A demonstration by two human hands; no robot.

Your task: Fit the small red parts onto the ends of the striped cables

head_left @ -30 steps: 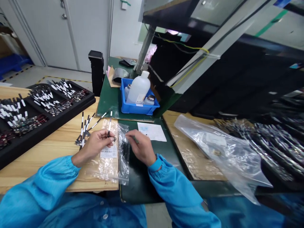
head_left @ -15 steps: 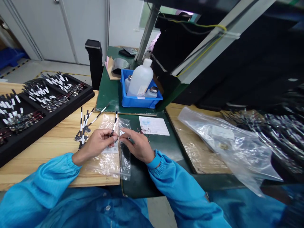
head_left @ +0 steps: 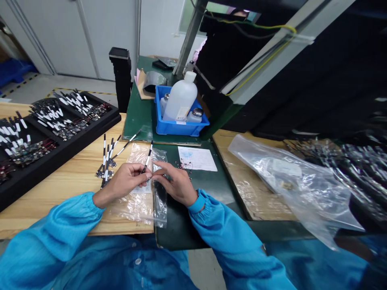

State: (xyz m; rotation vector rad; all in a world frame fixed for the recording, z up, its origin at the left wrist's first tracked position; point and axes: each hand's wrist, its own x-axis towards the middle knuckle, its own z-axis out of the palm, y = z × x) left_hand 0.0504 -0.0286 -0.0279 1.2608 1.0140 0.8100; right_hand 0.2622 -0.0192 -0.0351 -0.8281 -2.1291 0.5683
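My left hand (head_left: 128, 179) pinches a small circuit board, mostly hidden by the fingers, from which a black-and-white flex cable (head_left: 148, 158) sticks up. Against it, my right hand (head_left: 175, 182) has thumb and forefinger brought together at the board's edge; whatever lies between those fingertips is too small to make out. Under both hands lies a clear plastic bag (head_left: 136, 209) with a printed label. Left of them, several boards with flex cables (head_left: 105, 171) are piled on the wooden board. Small red-and-black wired parts (head_left: 185, 165) rest by a white paper sheet (head_left: 201, 159).
At left stands a black divided tray (head_left: 65, 139) filled with boards and cables. A blue bin (head_left: 181, 129) holds a large white bottle (head_left: 181, 98) and smaller jars. To the right, a clear plastic bag (head_left: 281, 177) lies on cardboard, near many dark cables (head_left: 341, 169). A slanted metal post (head_left: 272, 56) rises behind.
The view has shifted slightly. The flex cable in my left hand leans a little more to the right, and my two hands stay together at the board.
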